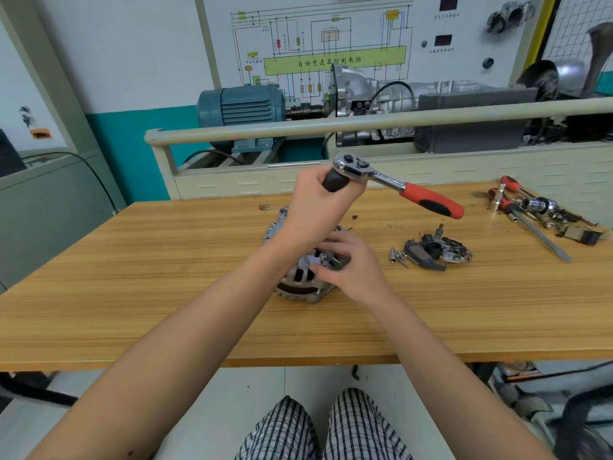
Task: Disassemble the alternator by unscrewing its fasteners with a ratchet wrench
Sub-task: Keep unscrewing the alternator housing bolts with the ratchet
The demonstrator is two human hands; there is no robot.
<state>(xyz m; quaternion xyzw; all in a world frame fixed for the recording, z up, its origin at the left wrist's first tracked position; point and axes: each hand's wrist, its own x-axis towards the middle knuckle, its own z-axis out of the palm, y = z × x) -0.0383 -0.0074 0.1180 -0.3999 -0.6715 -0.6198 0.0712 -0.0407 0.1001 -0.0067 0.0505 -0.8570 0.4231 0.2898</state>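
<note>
Overhead, left hand (pixel 323 202) grips the black socket under the chrome, red-handled ratchet wrench (pixel 394 184); at six o'clock, right hand (pixel 351 265) pinches the silver cast-metal alternator (pixel 298 280).

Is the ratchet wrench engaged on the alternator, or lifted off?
Lifted off: the left hand holds the ratchet wrench in the air above the alternator.

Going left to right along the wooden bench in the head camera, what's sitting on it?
Alternator under the hands → loose bolts → removed black and metal parts → long screwdriver → pile of sockets and bits near the bench's right end.
</note>
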